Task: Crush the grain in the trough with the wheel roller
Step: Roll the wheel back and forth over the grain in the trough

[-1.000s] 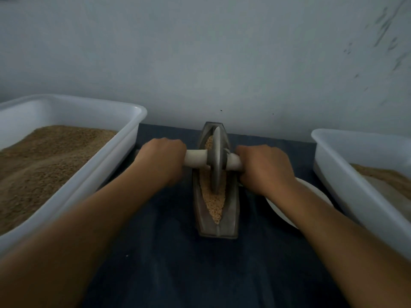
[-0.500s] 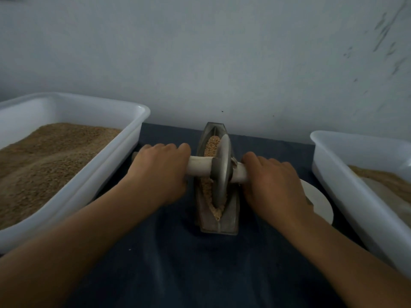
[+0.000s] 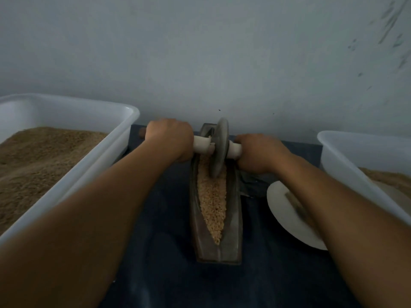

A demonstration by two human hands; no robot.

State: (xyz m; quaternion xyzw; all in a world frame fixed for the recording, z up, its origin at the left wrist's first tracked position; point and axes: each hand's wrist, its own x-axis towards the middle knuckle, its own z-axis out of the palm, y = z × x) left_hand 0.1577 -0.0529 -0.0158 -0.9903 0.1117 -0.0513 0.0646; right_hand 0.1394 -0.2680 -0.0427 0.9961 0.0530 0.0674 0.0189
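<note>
The wheel roller [image 3: 219, 150], a grey metal disc on a pale wooden axle, stands at the far end of the long, boat-shaped dark metal trough [image 3: 216, 218], close to the wall, its rim down in the groove and leaning a little to the right at the top. The tan crushed grain [image 3: 212, 203] fills the groove in a narrow strip that tapers to a point at the near end of the trough, and the disc's lower edge touches the far part of that strip.

The left hand [image 3: 170, 140] is curled tight round the axle on the left of the disc, knuckles up, with the brown tip of the axle poking out past it. The right hand [image 3: 258, 153] is wrapped round the axle on the right side in the same way, fingers closed over it. Both forearms reach out long from the near edge.

The trough lies lengthwise on a dark blue cloth [image 3: 160, 252]. To the left sits a big white plastic tub [image 3: 124, 121] heaped with brown meal; to the right another white tub [image 3: 347, 152] holds some too. A round white plate [image 3: 282, 210] lies beside the trough under the right forearm, with a small utensil on it, too blurred to tell.
</note>
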